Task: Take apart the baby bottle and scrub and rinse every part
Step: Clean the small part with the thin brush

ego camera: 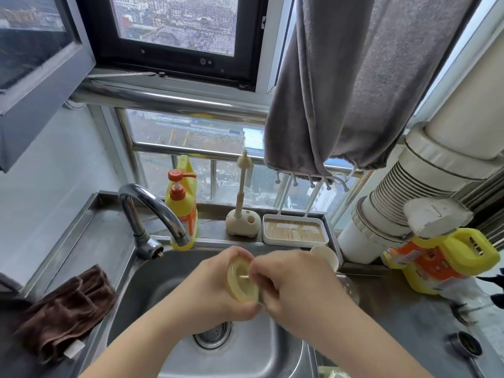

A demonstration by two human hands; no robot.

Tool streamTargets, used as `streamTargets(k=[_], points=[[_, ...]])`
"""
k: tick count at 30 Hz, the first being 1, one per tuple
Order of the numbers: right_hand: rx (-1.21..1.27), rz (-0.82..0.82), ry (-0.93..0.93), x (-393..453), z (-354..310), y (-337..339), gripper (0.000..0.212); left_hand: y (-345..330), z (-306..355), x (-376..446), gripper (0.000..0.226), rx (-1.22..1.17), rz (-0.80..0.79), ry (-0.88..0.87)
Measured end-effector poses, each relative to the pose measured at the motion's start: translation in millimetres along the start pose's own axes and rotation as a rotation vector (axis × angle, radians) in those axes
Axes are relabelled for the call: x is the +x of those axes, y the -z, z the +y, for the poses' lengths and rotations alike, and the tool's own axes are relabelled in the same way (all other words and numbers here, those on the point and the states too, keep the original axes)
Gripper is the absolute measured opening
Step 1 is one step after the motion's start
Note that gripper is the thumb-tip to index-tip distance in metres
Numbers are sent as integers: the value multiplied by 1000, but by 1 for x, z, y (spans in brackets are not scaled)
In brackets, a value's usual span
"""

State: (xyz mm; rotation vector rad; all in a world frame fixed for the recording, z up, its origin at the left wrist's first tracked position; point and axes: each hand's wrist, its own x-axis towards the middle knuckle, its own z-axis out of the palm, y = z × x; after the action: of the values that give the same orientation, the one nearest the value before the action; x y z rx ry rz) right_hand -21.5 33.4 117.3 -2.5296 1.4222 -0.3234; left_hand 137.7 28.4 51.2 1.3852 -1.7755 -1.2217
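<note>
Two bare forearms enter from the bottom edge, with no sleeves showing anywhere along their visible length. The left hand (215, 290) and the right hand (294, 293) wear no gloves. No watch, bracelet or ring shows on the parts of the wrists and fingers that face the camera. The fingernails that can be seen look short and plain, though motion blur softens them.

No legible text or labels
</note>
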Motion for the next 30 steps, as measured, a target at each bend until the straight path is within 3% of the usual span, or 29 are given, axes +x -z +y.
streamTargets(k=[5,9,13,17,21,25,30], points=[[-145,125,-102,9,11,4,15,-1,3,2,58,-16,-24,24],[-59,18,-20,5,7,-5,16,1,4,4,55,-49,1,1],[-15,127,-138,8,11,-3,20,-1,4,3,58,-45,-22,3],[12,109,30,2,11,-8,23,3,8,2,53,-75,-6,-27],[-22,244,-48,4,16,0,17,0,13,1,57,-57,-20,-38],[25,162,87,-1,17,-6,22,3,13,1,52,-94,-13,-52],[-3,279,49,2,18,-3,19,1,17,1,52,-127,-69,-44]])
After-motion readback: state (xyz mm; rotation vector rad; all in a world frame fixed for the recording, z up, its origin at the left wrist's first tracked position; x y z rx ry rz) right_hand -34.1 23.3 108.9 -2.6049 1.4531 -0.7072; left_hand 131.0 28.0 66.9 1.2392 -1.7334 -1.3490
